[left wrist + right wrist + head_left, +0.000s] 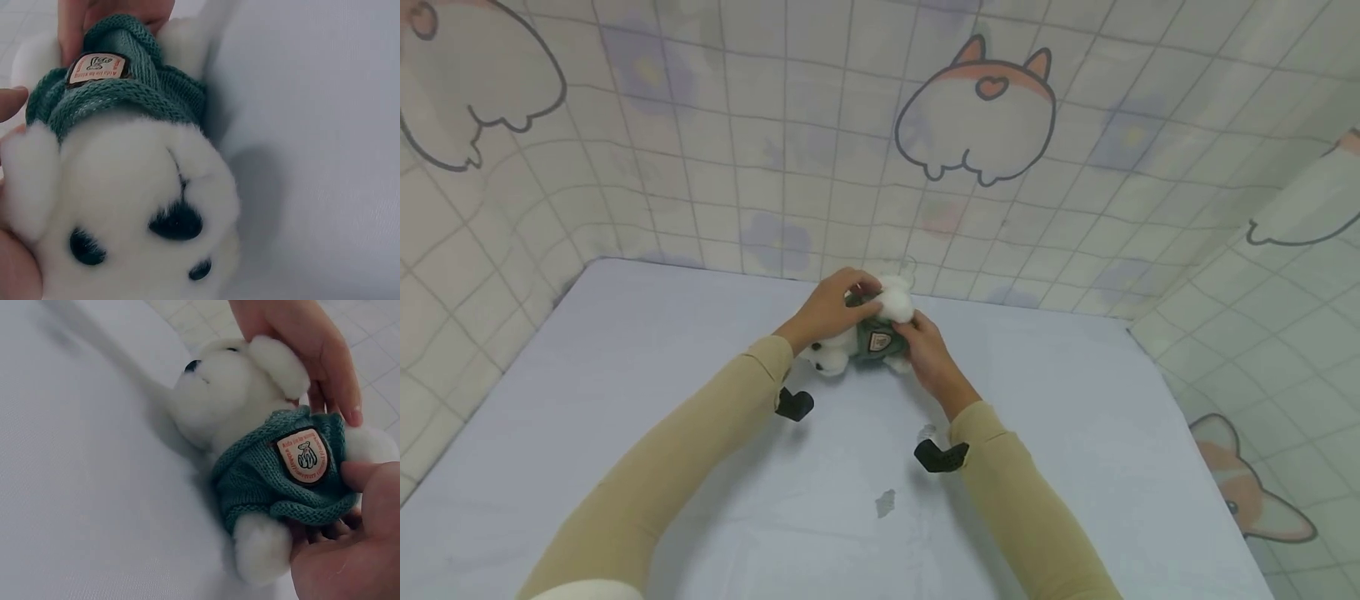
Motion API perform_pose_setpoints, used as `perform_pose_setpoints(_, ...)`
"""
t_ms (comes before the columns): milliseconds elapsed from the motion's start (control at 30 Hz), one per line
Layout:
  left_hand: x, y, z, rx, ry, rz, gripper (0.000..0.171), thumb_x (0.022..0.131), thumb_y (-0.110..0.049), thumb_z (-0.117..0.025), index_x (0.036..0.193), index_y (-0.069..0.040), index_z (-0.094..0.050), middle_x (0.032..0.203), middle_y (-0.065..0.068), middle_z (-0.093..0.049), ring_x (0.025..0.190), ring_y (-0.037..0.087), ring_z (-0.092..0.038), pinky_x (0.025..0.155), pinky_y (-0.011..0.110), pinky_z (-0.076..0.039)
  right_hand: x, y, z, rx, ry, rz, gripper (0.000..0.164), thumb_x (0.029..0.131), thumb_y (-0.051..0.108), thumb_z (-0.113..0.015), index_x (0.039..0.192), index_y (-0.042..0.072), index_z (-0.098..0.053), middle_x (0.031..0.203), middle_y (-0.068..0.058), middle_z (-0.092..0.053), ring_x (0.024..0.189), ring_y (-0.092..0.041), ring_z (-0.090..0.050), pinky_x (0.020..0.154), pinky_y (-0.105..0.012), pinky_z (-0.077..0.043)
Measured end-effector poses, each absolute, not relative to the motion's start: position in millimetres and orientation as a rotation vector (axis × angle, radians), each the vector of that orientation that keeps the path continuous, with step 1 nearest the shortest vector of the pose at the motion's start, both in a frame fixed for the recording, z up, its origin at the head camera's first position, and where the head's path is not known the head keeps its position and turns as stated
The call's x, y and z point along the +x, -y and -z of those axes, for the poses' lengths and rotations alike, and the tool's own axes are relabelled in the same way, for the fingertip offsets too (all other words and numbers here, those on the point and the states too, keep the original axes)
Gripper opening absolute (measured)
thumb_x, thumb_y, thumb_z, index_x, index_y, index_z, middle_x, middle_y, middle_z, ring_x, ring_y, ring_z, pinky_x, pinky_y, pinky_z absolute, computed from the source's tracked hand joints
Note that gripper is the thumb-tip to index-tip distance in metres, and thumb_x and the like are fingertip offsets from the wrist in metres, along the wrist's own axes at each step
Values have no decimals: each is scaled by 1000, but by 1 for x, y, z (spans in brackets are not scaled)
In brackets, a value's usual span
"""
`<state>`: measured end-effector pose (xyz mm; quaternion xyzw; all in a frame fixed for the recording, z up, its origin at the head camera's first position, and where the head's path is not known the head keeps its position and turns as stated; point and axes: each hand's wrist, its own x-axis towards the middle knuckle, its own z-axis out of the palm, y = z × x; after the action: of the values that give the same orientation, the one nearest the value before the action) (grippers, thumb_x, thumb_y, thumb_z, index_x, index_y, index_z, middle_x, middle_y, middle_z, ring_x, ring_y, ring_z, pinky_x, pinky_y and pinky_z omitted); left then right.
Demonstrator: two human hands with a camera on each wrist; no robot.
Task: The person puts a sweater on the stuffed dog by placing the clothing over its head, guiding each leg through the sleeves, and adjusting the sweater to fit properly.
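Observation:
A white plush dog point(831, 357) with floppy ears lies on its side on the table, its head toward the left. It wears a green knitted sweater point(250, 469) with a shield-shaped badge point(304, 456) on the front. My left hand point(837, 307) curls round the toy's head and upper side; in the right wrist view its fingers reach down behind the ear point(280, 365). My right hand point(934, 358) grips the lower body, thumb on the sweater near the badge and fingers tucked underneath. In the left wrist view the toy's dark nose point(177, 222) and eyes show.
A white-covered table point(700, 467) extends toward me, with small grey patches point(886, 503) on its cover. Close behind the toy stands a tile-patterned curtain point(850, 167) with cartoon corgis. Black wrist-worn devices point(942, 457) hang by both sleeves.

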<state>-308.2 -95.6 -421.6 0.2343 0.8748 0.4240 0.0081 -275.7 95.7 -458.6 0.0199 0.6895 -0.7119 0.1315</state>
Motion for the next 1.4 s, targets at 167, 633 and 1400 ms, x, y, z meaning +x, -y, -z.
perform_pose_setpoints(167, -307, 104, 420, 728, -2729, -1308, 34, 94, -28, -63, 124, -13, -58, 123, 4, -58, 110, 21, -56, 97, 40, -47, -276, -97, 456, 53, -2213, 1995, 39, 96, 14, -57, 133, 5, -47, 134, -14, -55, 117, -21, -54, 97, -33, -46)
perform_pose_setpoints(633, -303, 124, 421, 804, -2784, -1239, 32, 91, -18, -67, 122, -8, -62, 123, 8, -64, 115, 25, -58, 107, 41, -42, -294, -107, 423, -539, -2833, 1426, 55, 87, 22, -72, 138, 23, -52, 138, -8, -46, 114, -26, -53, 85, -38, -52)
perform_pose_setpoints(1400, -295, 123, 420, 808, -2933, -832, 39, 93, -22, -64, 132, -18, -58, 135, 6, -56, 129, 29, -50, 109, 50, -39, -292, -88, 409, -657, -3023, 1068, 30, 83, 11, -62, 113, 9, -64, 115, -9, -64, 100, -25, -58, 85, -40, -50)
